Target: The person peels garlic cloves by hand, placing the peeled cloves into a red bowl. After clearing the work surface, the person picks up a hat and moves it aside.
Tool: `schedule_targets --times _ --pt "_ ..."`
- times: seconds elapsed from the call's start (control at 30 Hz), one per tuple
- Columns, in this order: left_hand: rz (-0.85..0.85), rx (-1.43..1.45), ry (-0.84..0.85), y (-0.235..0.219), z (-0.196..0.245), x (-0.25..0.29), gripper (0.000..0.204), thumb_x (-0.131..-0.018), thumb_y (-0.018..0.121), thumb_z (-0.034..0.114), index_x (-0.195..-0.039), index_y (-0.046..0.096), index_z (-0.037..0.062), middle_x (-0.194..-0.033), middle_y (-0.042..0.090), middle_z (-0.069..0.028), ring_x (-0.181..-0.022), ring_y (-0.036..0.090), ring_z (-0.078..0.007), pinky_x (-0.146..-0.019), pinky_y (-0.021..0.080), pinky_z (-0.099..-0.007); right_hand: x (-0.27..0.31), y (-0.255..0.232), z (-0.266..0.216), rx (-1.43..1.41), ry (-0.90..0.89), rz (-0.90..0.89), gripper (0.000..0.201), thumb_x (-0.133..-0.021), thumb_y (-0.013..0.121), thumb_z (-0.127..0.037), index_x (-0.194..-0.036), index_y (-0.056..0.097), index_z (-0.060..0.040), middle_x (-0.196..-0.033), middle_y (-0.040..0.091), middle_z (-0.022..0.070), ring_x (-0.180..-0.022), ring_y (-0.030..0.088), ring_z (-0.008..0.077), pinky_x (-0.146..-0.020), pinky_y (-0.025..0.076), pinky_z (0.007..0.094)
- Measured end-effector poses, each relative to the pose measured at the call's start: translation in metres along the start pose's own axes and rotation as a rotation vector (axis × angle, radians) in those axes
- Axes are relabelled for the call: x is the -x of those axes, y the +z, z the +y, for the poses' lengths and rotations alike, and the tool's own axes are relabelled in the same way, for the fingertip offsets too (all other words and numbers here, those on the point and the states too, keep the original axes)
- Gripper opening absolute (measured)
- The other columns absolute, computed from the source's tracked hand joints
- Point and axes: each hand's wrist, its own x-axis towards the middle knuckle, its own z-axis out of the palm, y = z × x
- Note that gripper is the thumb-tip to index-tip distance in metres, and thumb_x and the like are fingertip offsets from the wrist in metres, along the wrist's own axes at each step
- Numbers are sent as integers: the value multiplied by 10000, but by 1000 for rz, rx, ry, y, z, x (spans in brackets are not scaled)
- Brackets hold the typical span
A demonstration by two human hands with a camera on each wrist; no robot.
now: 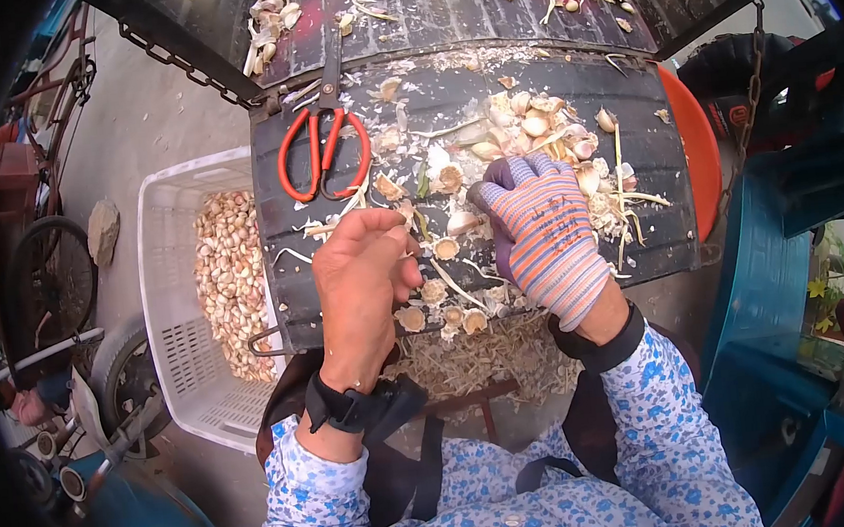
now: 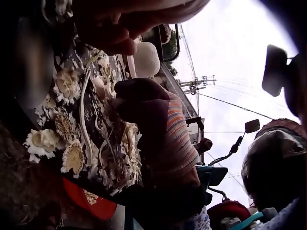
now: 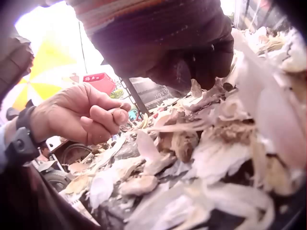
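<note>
The bare left hand (image 1: 363, 274) is over the near part of the dark ribbed surface, its fingers curled and thumb against the index finger; no held item can be made out. In the right wrist view the same hand (image 3: 88, 115) has its fingertips drawn together. The right hand (image 1: 548, 232), in a striped glove with purple fingers, is bent down at the near edge of a pile of garlic cloves and skins (image 1: 535, 125). Its fingertips are hidden, so any grip cannot be told. A pale clove (image 1: 462, 222) lies left of the glove, among cut root ends (image 1: 447, 248).
Red-handled scissors (image 1: 324, 154) lie at the left of the surface. Below its left edge, a white basket (image 1: 189, 354) holds many cloves. An orange-red basin (image 1: 696, 154) shows beyond the right edge. A chain (image 1: 753, 124) hangs at right; teal vehicle parts stand on both sides.
</note>
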Motion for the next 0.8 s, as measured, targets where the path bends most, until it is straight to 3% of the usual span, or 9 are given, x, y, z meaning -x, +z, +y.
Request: schedule_targets --times 0.1,0.13,0.33,0.43,0.47,0.57,0.6,0.7,0.8 --pt "9 26 -23 -1 1 1 82 -878 537 46 -941 571 8 -734 610 -64 -508 538 -94 -418 380 -194 -2 7 -10 50 -23 -128 270 -642 653 -101 -911 629 -90 -922 586 111 -908 551 308 -783 416 429" --pt "10 37 -31 0 -1 1 82 -883 529 47 -942 568 4 -742 608 -70 -504 530 -98 -420 378 -202 -7 4 -16 98 19 -305 271 -688 666 -240 -935 647 -132 -993 597 108 -990 551 273 -843 402 417" --pt "21 73 -32 -1 -2 -1 84 -893 512 42 -955 558 10 -772 608 -81 -510 527 -111 -421 376 -212 -2 13 -24 31 0 -123 292 -710 629 -205 -981 630 -98 -974 603 132 -931 575 286 -814 422 428" --pt "-2 130 -65 -1 -5 -1 93 -905 525 90 -938 557 9 -765 604 -76 -512 534 -120 -424 381 -217 6 17 -18 -225 92 -17 234 -686 629 -130 -905 598 -54 -890 581 149 -851 570 323 -720 437 433" --pt "-21 179 -84 1 -6 -1 107 -906 533 108 -929 559 6 -759 602 -69 -514 537 -117 -425 383 -217 6 13 -13 -358 115 -10 255 -723 630 -93 -968 606 -29 -918 583 166 -833 578 348 -703 462 426" --pt "-119 289 -155 9 -5 -1 270 -955 483 257 -926 553 -2 -758 601 -97 -522 545 -131 -417 384 -227 14 8 -17 -558 -26 196 287 -746 647 -61 -1027 610 -17 -924 593 176 -830 589 359 -711 479 415" --pt "-155 311 -206 9 -7 -3 303 -971 447 285 -933 550 3 -768 607 -109 -531 551 -139 -412 386 -231 6 -13 -21 -925 72 16 277 -764 662 -62 -1036 628 -25 -935 599 180 -822 599 361 -745 484 398" --pt "-264 409 -259 8 -10 -12 401 -994 375 361 -939 550 4 -798 622 -148 -569 574 -162 -406 398 -245 -12 -16 12 -579 175 193 246 -769 655 -85 -1007 628 -31 -944 603 156 -824 596 347 -730 482 403" --pt "-282 499 -235 17 -10 -10 415 -996 365 370 -960 542 -4 -801 624 -157 -589 587 -176 -421 415 -250 -32 -10 28 -19 122 19 230 -775 596 -162 -986 640 -81 -985 602 153 -897 598 320 -747 467 425"
